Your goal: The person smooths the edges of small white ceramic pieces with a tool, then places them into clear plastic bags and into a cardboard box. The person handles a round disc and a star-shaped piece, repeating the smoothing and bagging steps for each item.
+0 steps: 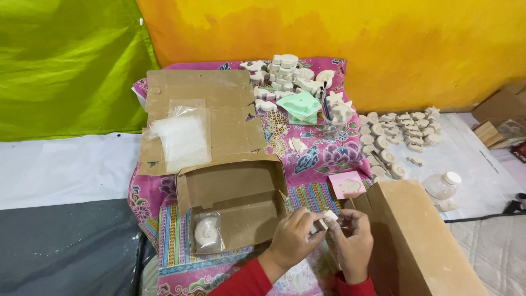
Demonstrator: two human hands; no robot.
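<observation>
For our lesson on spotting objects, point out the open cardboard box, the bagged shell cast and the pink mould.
Box (pixel 257 216): head view, bare floor inside.
Shell cast (pixel 207 230): head view, its spiral middle.
Pink mould (pixel 338 181): head view, left rim.

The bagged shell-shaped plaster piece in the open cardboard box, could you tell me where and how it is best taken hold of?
Probably from straight above: the bagged shell piece lies flat on the floor of the open cardboard box, whose walls block a side approach. Pinch the loose plastic at its upper edge, or span the round rim with the fingers.
</observation>
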